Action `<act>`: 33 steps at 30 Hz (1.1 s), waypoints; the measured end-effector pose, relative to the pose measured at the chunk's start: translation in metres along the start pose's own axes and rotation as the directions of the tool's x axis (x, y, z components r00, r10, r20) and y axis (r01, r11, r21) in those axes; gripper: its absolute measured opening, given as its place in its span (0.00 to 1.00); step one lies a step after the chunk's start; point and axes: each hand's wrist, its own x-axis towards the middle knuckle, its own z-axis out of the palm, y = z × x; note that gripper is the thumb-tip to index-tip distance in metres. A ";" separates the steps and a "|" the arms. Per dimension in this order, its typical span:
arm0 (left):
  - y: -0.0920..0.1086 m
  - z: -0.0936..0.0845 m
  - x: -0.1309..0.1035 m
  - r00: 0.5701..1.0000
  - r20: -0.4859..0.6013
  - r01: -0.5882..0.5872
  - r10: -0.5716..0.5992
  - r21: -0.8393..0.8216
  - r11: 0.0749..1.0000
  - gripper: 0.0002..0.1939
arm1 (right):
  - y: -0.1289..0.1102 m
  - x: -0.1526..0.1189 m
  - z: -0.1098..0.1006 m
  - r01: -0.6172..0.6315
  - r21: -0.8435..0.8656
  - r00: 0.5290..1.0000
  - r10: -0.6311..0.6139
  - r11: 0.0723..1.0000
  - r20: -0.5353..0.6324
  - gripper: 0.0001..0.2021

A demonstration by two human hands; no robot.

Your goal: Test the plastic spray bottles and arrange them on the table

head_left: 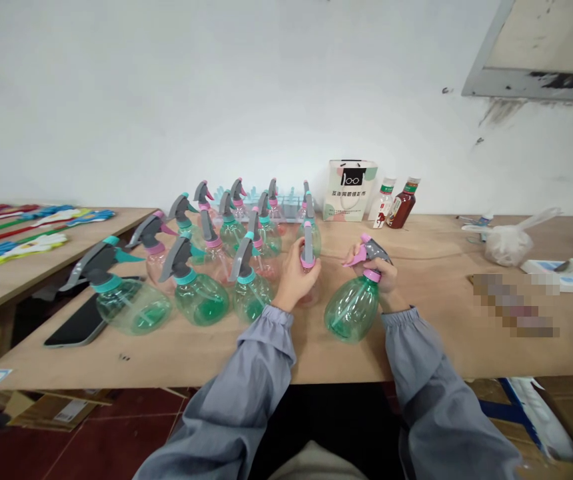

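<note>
My right hand is wrapped round the neck of a green see-through spray bottle, which has a pink collar and a grey and pink trigger head and tilts a little. My left hand is closed round the pink collar of another spray bottle, pinkish in body, most of it hidden behind the fingers. Left of my hands stand several more spray bottles in loose rows, such as a green one with a teal collar and a pink one behind it.
A black phone lies at the left under a bottle. At the back are a light blue rack, a paper bag and two sauce-like bottles. To the right are a plastic bag and a power strip. Gloves cover another table.
</note>
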 end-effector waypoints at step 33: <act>0.002 0.001 0.001 1.000 0.004 0.017 -0.017 -0.007 1.000 0.23 | -0.045 -0.005 -0.123 -0.032 -0.786 0.684 -0.560 0.618 -0.468 0.16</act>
